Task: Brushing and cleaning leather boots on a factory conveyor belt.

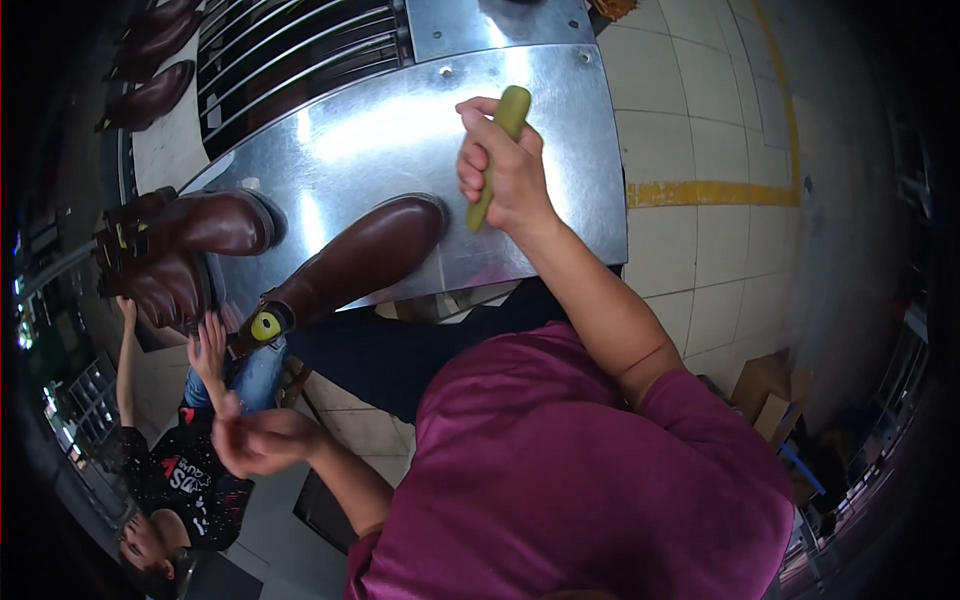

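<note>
My right hand [508, 168] is closed around a yellow-green tool handle [497, 150], held upright over a shiny steel table [380, 130]. A brown leather boot [355, 258] lies on its side on the table just left of that hand, its opening with a yellow insert [265, 326] pointing toward me. My left hand [262, 440] hangs low to the left, off the table, fingers curled; whether it holds anything I cannot tell.
Two more brown boots [180, 250] sit at the table's left edge, and several stand on a rack [155, 60] behind. A slatted conveyor [290, 50] runs at the back. Another person [185, 450] works at lower left. Cardboard boxes [765, 395] lie on the tiled floor to the right.
</note>
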`<state>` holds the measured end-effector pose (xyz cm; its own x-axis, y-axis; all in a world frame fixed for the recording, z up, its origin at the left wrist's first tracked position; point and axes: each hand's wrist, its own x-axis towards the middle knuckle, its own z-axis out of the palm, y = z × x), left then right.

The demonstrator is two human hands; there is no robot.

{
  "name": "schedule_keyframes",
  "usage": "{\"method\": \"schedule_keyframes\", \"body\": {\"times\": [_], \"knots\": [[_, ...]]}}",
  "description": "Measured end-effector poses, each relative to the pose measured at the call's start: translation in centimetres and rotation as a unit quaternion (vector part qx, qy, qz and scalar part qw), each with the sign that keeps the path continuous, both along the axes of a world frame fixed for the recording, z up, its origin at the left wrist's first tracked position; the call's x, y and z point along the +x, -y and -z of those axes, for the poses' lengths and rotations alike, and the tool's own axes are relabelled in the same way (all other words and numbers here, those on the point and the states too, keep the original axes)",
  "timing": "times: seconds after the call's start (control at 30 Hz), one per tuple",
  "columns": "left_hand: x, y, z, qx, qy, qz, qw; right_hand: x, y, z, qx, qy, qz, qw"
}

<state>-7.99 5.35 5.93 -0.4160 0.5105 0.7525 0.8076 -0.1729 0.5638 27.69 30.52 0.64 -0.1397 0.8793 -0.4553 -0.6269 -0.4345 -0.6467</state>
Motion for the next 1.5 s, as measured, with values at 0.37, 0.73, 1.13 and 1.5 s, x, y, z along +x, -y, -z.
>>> {"method": "schedule_keyframes", "body": {"times": [0.37,0.73,1.13,1.5], "knots": [[19.5,-14.6,5.2,-0.262,-0.339,0.153,0.891,-2.6,-2.2,0.5,-0.050,-0.057,-0.021,0.997],[18.0,-14.3,5.8,-0.213,-0.342,0.208,0.891,-4.8,-5.7,-0.2,-0.063,0.028,-0.185,0.980],[16.1,-13.9,7.5,-0.157,-0.276,0.185,0.930,-13.8,-7.3,0.6,0.007,0.050,-0.384,0.922],[16.7,-13.9,8.3,-0.102,-0.234,0.170,0.952,-16.5,-5.7,-0.9,0.123,0.094,-0.303,0.940]]}}
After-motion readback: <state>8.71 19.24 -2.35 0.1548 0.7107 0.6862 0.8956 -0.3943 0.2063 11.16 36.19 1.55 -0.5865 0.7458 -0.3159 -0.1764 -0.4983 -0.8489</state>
